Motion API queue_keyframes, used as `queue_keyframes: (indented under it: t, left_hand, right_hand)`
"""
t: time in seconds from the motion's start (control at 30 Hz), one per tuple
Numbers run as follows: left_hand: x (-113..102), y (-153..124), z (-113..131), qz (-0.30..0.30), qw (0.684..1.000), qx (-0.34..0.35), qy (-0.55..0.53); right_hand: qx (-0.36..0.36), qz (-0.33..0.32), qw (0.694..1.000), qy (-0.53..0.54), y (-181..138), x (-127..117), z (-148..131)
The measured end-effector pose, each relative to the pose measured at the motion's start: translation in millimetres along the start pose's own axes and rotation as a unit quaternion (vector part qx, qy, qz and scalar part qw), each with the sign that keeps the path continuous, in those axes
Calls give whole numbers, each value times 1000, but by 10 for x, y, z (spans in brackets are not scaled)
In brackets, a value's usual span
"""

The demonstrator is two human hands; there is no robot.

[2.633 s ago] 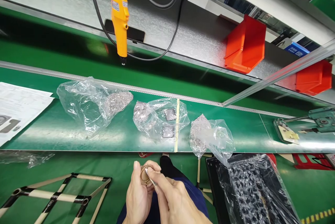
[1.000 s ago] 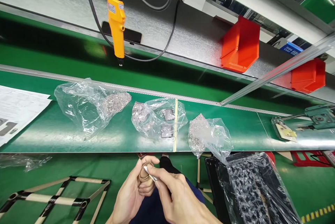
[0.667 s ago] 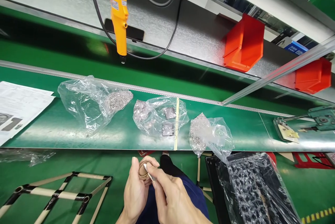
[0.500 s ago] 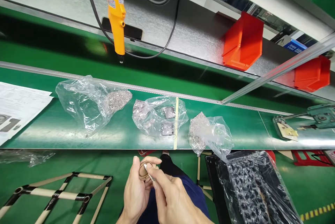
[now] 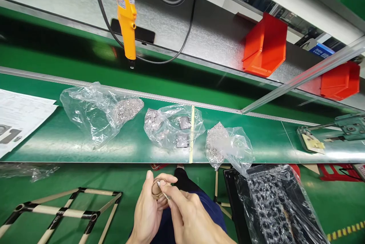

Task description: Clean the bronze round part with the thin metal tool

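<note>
Low in the centre, the left hand (image 5: 148,211) is half-cupped, palm turned inward, thumb pointing up and index finger bent across the top, while the right hand (image 5: 189,213), back uppermost, brings its closely pinched thumb and index finger in against it.

Three clear plastic bags (image 5: 171,130) and paper sheets (image 5: 25,118) on a green bench (image 5: 270,143)

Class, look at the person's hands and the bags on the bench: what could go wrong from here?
1. The left hand holds a brown ring and the right hand pinches a small pale piece, both in front of the bench, so a slip might drop either towards the floor.
2. The rightmost clear bag, with small shiny pieces in it, overhangs the bench edge; a knock could perhaps spill them.
</note>
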State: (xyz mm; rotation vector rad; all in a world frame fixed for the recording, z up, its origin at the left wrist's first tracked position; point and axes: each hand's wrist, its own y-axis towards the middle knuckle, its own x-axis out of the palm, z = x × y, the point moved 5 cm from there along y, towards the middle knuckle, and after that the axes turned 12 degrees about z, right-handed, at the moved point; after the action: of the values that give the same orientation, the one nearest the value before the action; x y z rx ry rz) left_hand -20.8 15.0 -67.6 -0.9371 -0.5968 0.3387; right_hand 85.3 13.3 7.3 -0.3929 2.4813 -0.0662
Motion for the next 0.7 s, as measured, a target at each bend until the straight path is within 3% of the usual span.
queue_keyframes:
  t: [0.3,0.5,0.7]
  left_hand:
    - [42,-25,-23,22,999,19,-43]
    - [-25,-47,-61,84,995,60,-13]
    - [7,-18,-106,51,996,14,-76]
  right_hand:
    - [-4,64,998,16,-12,109,-25]
    - [-33,110,993,41,-14,153,-35]
    - [-15,84,996,32,-24,144,-27]
